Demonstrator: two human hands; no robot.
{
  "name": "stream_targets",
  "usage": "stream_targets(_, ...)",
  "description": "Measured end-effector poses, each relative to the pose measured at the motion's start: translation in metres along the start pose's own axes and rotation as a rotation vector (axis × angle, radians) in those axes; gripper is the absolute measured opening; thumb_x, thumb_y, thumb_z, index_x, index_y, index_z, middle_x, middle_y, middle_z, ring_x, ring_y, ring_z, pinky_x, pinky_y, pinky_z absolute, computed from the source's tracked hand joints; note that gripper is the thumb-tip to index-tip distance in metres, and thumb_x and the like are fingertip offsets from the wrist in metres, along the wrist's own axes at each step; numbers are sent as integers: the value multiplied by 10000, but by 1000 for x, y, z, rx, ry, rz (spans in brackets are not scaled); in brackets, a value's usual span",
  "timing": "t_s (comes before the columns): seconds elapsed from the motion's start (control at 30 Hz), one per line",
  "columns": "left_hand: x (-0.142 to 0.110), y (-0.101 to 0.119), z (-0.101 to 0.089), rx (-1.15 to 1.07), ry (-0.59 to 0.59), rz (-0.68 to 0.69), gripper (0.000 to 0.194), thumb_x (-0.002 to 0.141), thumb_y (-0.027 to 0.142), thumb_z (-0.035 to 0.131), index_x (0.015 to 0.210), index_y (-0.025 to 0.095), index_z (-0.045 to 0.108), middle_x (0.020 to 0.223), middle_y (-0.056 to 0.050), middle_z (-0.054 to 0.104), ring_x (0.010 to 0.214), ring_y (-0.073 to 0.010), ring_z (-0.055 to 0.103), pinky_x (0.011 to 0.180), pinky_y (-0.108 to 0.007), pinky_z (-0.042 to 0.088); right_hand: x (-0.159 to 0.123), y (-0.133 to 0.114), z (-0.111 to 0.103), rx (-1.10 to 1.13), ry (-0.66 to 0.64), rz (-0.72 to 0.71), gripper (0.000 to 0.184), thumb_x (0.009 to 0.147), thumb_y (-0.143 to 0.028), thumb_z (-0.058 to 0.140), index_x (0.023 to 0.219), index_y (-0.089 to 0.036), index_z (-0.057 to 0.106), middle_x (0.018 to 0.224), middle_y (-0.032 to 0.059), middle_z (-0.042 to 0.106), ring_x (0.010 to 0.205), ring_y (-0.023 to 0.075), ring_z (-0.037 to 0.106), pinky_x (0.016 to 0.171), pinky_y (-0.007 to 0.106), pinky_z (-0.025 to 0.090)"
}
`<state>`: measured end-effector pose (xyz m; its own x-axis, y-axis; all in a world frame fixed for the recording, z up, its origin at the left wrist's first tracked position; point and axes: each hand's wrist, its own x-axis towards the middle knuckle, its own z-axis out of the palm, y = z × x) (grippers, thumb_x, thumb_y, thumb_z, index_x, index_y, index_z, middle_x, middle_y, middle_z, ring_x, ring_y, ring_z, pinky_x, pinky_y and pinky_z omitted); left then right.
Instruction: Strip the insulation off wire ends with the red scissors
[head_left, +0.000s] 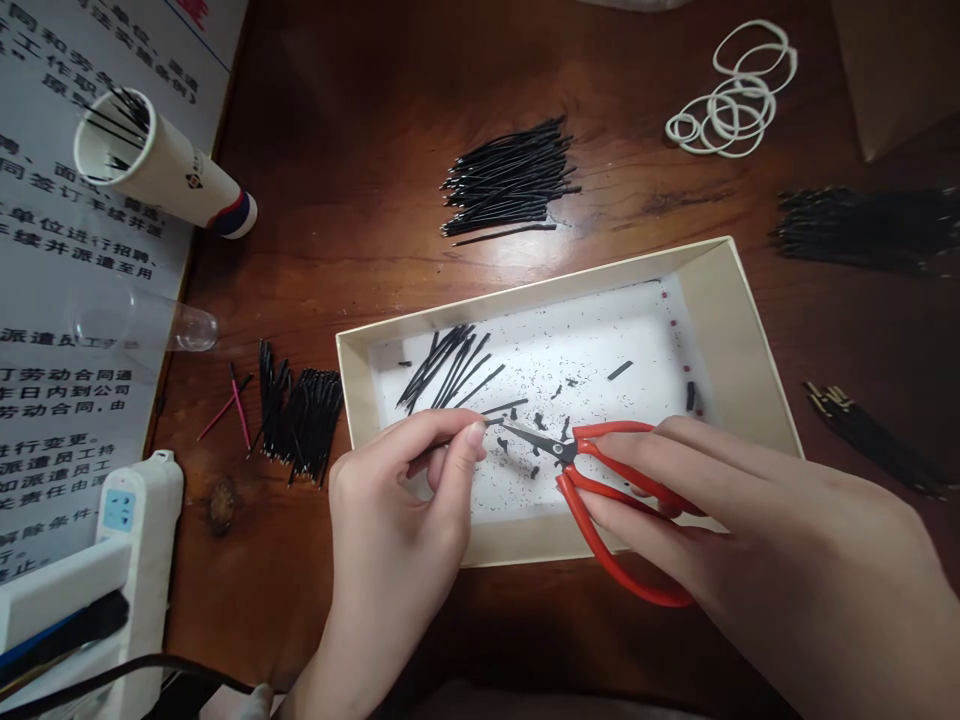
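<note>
Over a cream cardboard box (720, 340), the left hand (397, 490) pinches a thin black wire (491, 422), the right hand (757, 510) clasps red-handled scissors (600, 550), and slipped blades could cut the left hand.

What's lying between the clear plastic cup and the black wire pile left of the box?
Two thin pink-red wires lie there on the wooden table, as the head view shows.

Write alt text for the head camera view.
Two hands work over a white-lined cardboard box: the left hand pinches a thin black wire, its end at the blades of red-handled scissors held in the right hand. Black bits litter the box, and bundles of black wires lie on the wooden table.
</note>
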<state>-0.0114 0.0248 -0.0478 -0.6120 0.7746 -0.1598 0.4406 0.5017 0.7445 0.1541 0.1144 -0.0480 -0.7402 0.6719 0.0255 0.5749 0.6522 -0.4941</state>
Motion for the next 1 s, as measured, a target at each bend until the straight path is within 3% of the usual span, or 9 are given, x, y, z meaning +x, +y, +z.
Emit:
stream_targets(0.17,1,-1,0,-19,-14,11,94,858,178,674,818,235,737,742,52,751,633,-105,671,574,-194,495,0,2,-3,30,12,-18,226,965,-261,493,776,-220,610,615,-50,591,465,84,519,427,211,357)
stream_targets(0.57,1,0,-1,-34,-40,40,129,865,141,657,813,231,734,767,50,763,665,-110,684,623,-189,523,2,5,-13,160,-96,31,365,959,-347,558,631,-228,455,549,-54,504,397,78,442,367,181,355)
stream_targets(0.77,1,1,-1,-35,-52,55,164,871,113,633,805,234,722,769,60,757,669,-93,672,621,-167,509,6,10,-11,244,-81,32,402,972,-462,533,637,-239,550,532,-51,510,392,79,445,348,172,363)
stream_targets(1.0,1,-1,-1,-30,-37,66,170,865,105,627,787,228,716,737,56,746,642,-95,672,593,-168,500,1,16,-19,193,-84,25,390,978,-469,520,694,-236,651,502,-51,538,382,80,462,348,171,374)
